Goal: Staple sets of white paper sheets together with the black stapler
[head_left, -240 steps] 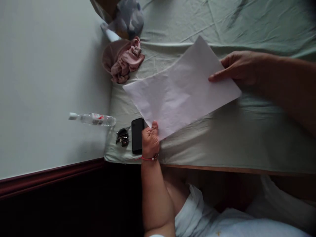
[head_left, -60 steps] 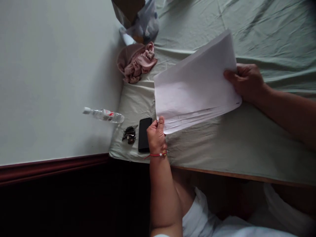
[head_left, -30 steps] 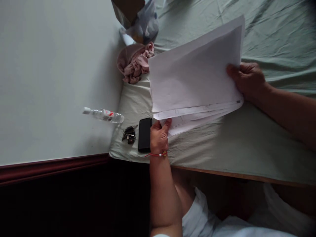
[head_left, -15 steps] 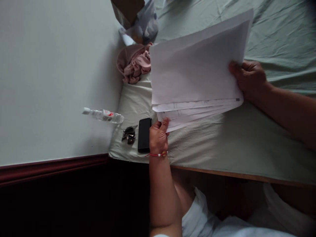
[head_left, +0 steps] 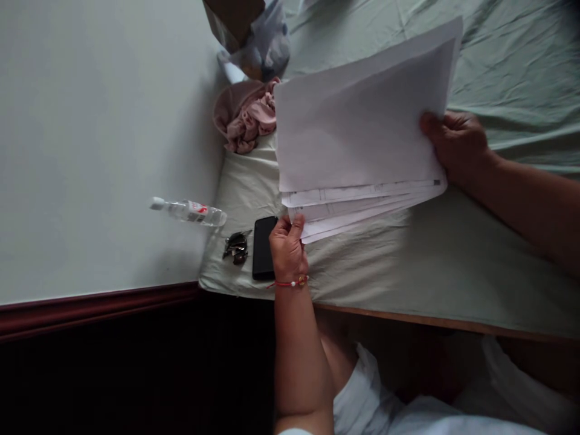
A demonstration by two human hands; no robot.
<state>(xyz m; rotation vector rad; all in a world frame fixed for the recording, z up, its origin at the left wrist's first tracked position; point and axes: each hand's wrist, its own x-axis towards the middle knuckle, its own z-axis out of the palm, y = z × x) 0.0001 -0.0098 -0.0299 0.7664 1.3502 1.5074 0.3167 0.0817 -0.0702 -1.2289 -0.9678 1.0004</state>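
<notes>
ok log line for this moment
left hand: pinching papers' lower corner | right hand: gripping far edge | papers: fanned, raised | phone: beside left hand

faint print on the paper sheets (head_left: 362, 199), red bottle label (head_left: 199, 209), neither legible

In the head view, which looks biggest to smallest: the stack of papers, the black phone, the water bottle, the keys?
1. Stack of papers, though held nearest the camera
2. Water bottle
3. Black phone, close to the bottle
4. Keys
</notes>
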